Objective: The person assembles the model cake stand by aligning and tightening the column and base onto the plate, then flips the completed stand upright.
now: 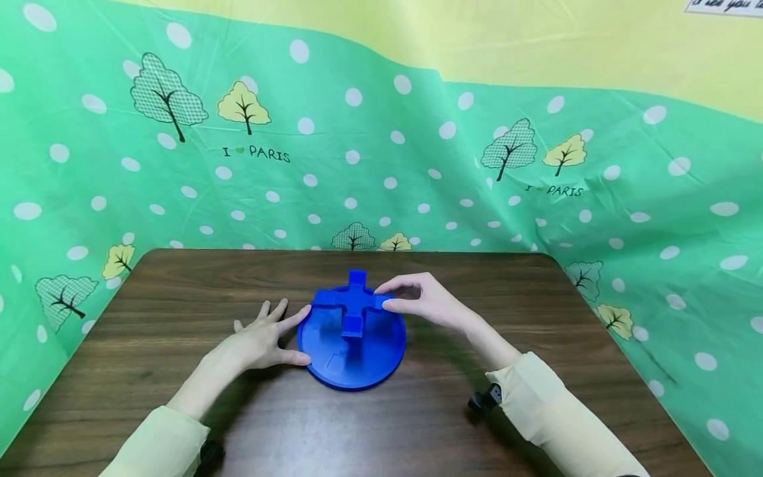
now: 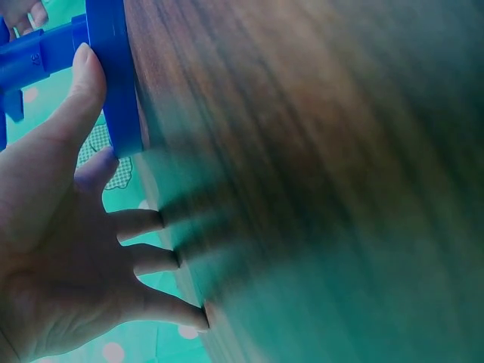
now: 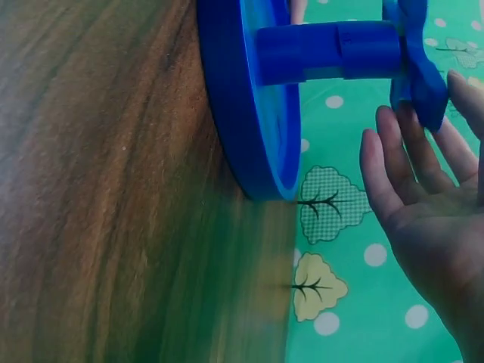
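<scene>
A blue round base (image 1: pixel 378 358) lies on the table, with a short blue post (image 3: pixel 325 53) rising from its middle. On top of the post sits a blue cross-shaped piece (image 1: pixel 356 301) with its arms spread out. My right hand (image 1: pixel 438 301) pinches the cross's right arm between thumb and fingers, above the base. At the base's left side, my left hand (image 1: pixel 256 341) touches the rim with thumb and index finger, its fingers spread. The left wrist view shows the left thumb (image 2: pixel 89 79) over the base's edge and the other fingertips down on the table.
The brown wooden table (image 1: pixel 381 440) extends around the base. Behind it and at both sides hangs a green and yellow cloth (image 1: pixel 381 179) with white dots and printed trees. A small black device (image 1: pixel 485 399) sits at the right sleeve cuff.
</scene>
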Demonstrator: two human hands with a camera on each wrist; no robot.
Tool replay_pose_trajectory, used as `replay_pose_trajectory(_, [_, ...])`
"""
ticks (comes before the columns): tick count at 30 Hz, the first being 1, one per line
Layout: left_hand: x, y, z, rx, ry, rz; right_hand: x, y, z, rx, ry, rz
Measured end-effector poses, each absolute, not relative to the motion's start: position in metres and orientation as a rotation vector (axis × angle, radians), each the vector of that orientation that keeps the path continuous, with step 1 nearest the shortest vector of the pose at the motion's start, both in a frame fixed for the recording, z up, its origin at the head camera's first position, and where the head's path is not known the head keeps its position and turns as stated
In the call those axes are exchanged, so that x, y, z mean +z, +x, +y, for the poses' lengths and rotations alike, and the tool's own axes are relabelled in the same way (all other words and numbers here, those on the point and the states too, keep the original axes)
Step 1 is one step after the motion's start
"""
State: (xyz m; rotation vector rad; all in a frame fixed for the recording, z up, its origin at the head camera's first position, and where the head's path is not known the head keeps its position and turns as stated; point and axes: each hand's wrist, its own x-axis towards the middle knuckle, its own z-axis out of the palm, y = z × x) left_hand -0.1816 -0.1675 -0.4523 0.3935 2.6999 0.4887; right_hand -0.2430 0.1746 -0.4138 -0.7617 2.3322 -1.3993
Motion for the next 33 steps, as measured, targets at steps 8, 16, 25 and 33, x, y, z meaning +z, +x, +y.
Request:
replay_pose_trajectory(8, [-0.453, -0.182, -0.169, 0.493, 0.395, 2.703, -0.412, -0.239, 0.179, -1.483, -0.795, 2.362])
replay_pose_trajectory(16, [-0.452, -0.182, -0.169, 0.507, 0.386, 2.699, -0.42, -0.261, 0.174, -1.76, -0.664, 2.277])
replay_pose_trajectory(25, [-0.452, -0.181, -0.169, 0.506, 0.388, 2.698, -0.427, -0.277, 0.163, -1.656, -0.627, 2.122])
replay_pose_trajectory(33, [-0.452, -0.182, -0.169, 0.521, 0.383, 2.697, -0.426, -0.277, 0.157, -1.625, -0.624, 2.129])
